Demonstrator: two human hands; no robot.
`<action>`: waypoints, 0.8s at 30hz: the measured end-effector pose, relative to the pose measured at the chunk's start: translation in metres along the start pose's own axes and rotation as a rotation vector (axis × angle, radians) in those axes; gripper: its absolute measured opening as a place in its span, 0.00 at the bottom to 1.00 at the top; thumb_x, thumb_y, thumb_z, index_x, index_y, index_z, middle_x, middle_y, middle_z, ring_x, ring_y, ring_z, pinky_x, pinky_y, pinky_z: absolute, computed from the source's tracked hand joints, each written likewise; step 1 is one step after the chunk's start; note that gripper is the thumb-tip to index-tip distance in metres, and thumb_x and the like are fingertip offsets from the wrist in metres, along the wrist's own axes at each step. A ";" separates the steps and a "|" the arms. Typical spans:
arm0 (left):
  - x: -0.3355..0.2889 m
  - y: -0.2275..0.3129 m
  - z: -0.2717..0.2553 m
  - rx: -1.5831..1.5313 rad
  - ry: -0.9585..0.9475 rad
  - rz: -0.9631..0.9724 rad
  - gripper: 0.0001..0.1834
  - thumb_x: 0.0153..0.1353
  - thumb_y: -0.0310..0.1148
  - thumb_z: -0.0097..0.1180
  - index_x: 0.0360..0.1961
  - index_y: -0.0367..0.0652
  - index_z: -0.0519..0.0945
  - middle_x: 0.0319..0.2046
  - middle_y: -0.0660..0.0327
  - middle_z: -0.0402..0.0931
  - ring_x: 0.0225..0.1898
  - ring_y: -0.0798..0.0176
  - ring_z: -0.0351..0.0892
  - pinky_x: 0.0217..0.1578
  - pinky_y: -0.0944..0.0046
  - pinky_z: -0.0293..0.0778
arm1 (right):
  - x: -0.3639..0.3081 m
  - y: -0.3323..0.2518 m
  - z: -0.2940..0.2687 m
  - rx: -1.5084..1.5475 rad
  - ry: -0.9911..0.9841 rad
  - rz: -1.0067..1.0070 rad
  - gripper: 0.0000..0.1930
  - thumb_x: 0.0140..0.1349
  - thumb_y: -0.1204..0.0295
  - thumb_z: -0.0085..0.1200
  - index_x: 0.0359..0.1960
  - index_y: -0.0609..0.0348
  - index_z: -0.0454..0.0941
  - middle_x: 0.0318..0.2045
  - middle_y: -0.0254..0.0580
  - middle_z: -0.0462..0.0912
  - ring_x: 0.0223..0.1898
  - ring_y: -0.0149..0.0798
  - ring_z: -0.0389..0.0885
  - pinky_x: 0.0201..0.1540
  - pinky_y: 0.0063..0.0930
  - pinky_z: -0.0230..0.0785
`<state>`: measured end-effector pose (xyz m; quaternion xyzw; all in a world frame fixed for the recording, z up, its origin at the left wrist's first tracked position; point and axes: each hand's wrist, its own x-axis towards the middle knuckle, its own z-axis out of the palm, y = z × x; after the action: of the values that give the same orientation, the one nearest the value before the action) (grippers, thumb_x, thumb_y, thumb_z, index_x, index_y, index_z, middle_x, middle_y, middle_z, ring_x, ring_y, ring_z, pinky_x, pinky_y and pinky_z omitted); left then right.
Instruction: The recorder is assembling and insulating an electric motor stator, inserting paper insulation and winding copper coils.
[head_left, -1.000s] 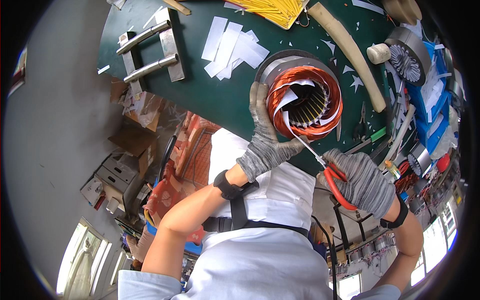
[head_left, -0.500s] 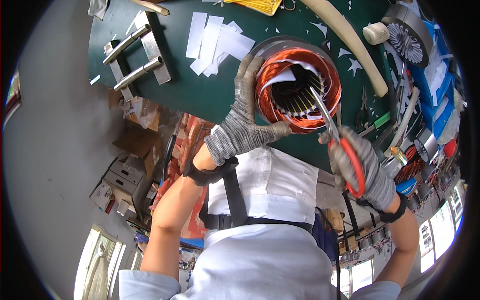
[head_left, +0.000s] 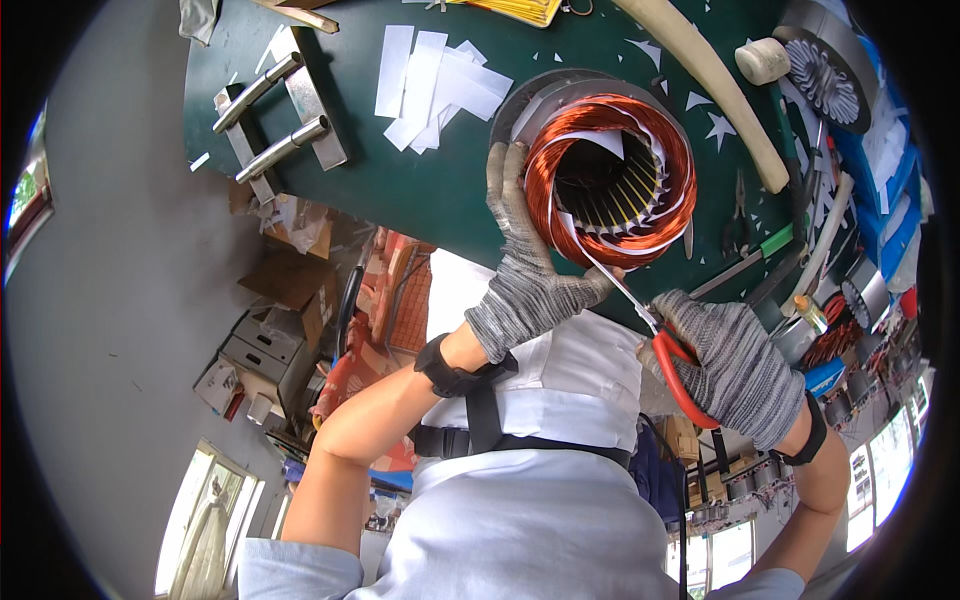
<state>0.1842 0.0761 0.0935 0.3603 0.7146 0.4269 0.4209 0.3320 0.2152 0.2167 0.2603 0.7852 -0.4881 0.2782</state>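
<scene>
A motor stator (head_left: 675,200) with orange-red copper windings stands on the green table, its round bore facing me and white insulating paper tucked among the coils. My gloved left hand (head_left: 535,270) holds its left and near side, fingers along the outer wall and thumb across the near edge. Gripped in my gloved right hand (head_left: 740,355) is a pair of scissors (head_left: 678,385) with red handles. Their metal blades point up and left to the near rim of the winding, close to my left thumb, at a white paper edge. Whether the tips touch the paper, I cannot tell.
White paper strips (head_left: 425,85) lie left of the stator. Farther left is a metal frame with two rods (head_left: 270,140). A long curved pale bar (head_left: 715,95), a white mallet head (head_left: 762,62), pliers (head_left: 738,215) and another stator (head_left: 830,70) occupy the right side.
The scissor blades have left the stator's bore and moved down-left to its near rim. My left hand and the stator appear slightly farther right, and the stator's opening is seen turned a little.
</scene>
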 end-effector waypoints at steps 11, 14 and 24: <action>-0.001 -0.003 0.004 -0.141 0.084 -0.044 0.71 0.27 0.53 0.73 0.65 0.38 0.37 0.63 0.42 0.33 0.66 0.44 0.35 0.64 0.49 0.45 | 0.040 -0.002 -0.010 1.439 -0.262 0.420 0.19 0.63 0.58 0.47 0.39 0.65 0.72 0.15 0.32 0.69 0.11 0.23 0.67 0.14 0.18 0.62; 0.010 -0.001 -0.016 -0.079 -0.053 -0.011 0.70 0.27 0.53 0.73 0.65 0.40 0.39 0.62 0.41 0.35 0.66 0.43 0.36 0.64 0.49 0.45 | 0.015 0.005 -0.008 1.034 -0.143 0.334 0.18 0.60 0.61 0.51 0.41 0.66 0.71 0.20 0.39 0.73 0.18 0.30 0.74 0.23 0.23 0.69; -0.005 0.006 0.014 -0.267 0.070 -0.138 0.70 0.28 0.47 0.74 0.65 0.40 0.38 0.63 0.42 0.33 0.67 0.44 0.33 0.64 0.50 0.43 | -0.010 0.011 0.005 0.155 0.145 -0.071 0.21 0.51 0.62 0.60 0.40 0.65 0.71 0.26 0.55 0.77 0.26 0.51 0.78 0.30 0.35 0.70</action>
<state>0.2000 0.0782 0.0963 0.2363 0.6889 0.5006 0.4680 0.3473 0.2136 0.2147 0.2878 0.7720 -0.5367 0.1821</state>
